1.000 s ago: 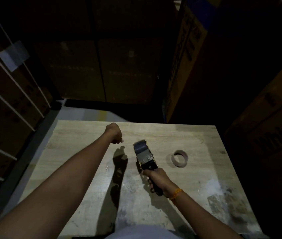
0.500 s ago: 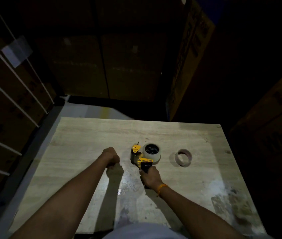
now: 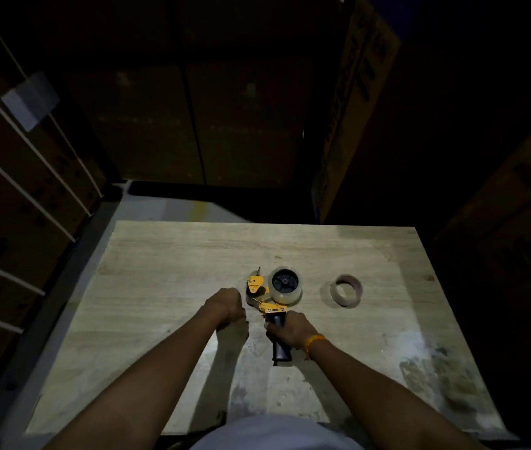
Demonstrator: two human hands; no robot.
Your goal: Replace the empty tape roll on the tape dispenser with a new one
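Dim storeroom, stacked cardboard boxes [image 3: 348,118] from nine round to three o'clock, pale strapping across those at nine. Wooden tabletop [image 3: 167,261] filling the lower middle, grain running left to right, worn and stained toward five o'clock.

On it, near centre, a tape dispenser [image 3: 274,297] lying on its side: long axis running twelve to six, black handle toward six, yellow frame and toothed cutter toward eleven, hub facing up. Seated on that hub, a clear tape roll [image 3: 285,286], looking full enough to be the new one. At three o'clock of the dispenser, well apart, a thin ring flat on the wood, seemingly the spent tape core [image 3: 344,290].

Right hand [image 3: 291,329] wrapped round the handle, gripping it, orange thread at the wrist. Left hand [image 3: 227,303] curled closed just beside the yellow frame at nine o'clock of it; impossible to tell whether anything is pinched between the fingers, possibly a tape end but too small and dark to confirm.

Judged from this: roll apparently mounted, threading of the free end past the roller and cutter likely remaining. Turning point for that move: front of the dispenser lies at three o'clock of the left hand, nearer to it than to the right, with the right steadying the handle. Risk: clear tape folding back on itself.
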